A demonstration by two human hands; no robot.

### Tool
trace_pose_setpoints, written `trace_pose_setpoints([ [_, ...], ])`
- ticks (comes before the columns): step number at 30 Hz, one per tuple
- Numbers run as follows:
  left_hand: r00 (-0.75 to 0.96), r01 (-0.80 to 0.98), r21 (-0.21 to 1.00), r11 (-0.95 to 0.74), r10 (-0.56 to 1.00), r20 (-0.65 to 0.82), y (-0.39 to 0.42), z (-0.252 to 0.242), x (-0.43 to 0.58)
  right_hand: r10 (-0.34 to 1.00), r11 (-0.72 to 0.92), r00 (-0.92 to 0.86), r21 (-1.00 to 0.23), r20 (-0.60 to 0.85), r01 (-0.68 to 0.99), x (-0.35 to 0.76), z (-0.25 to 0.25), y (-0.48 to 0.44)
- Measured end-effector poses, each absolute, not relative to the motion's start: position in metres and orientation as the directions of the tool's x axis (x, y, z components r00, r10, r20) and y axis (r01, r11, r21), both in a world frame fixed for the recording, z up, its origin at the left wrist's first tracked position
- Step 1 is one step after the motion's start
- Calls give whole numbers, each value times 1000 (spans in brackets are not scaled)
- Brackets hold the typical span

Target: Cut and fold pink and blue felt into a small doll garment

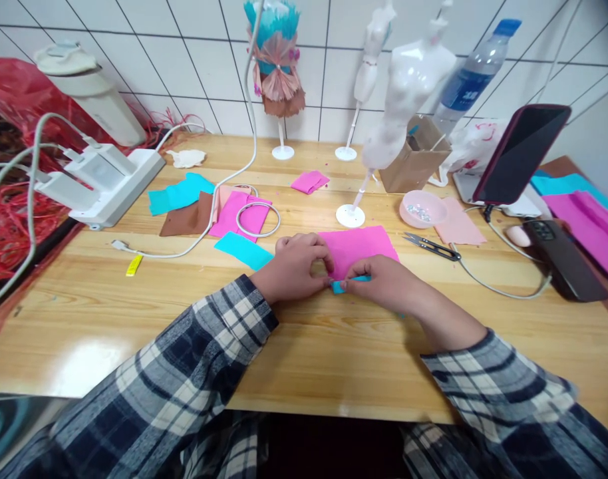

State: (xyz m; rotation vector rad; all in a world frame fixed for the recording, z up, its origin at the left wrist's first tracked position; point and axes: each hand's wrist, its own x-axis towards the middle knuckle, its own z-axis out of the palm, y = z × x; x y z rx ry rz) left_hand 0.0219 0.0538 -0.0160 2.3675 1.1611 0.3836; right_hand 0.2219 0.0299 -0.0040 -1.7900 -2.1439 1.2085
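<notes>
The little teal strip (340, 287) sits about midway along the desk (334, 359), a little in from the front edge, right against the near edge of a pink sheet (361, 246) lying flat there. It is so small that I'd say the main risk is it slipping out of the fingertips or creasing crooked if the two pinches pull unevenly. It could also drag the pink sheet askew, since the two are touching. The white base of a small mannequin stand (350, 215) is just behind the sheet, and the snips (431, 246) and a shallow pink bowl of beads (422, 209) lie off to the right, so a wide sweep of an elbow might knock them. The left hand (295, 267) rests knuckles-up on the wood, fingers curled in, thumb and forefinger closed on the strip's left end. The right hand (384, 283) comes in from the other side, wrist low on the desk, its fingertips nipped tight on the strip's right end, so little of the teal shows between them. Both plaid-sleeved forearms angle in from the front edge, and the hands almost meet.
</notes>
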Motion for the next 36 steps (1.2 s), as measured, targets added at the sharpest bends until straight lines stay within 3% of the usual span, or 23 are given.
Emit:
trace_pose_setpoints([
  [6,602,670,529,-521,798,24,53,-14,23,896,52,-261,-498,-360,866,221,-9,29],
  [22,588,684,535,-496,809,-3,51,-11,25,895,-41,-126,-359,-429,932,207,4,26],
  [30,557,707,509,-491,830,27,48,-18,27,907,-15,-153,-393,-392,920,209,1,26],
  [36,569,700,520,-490,823,9,49,-16,26,869,45,-274,-484,-413,874,221,12,21],
])
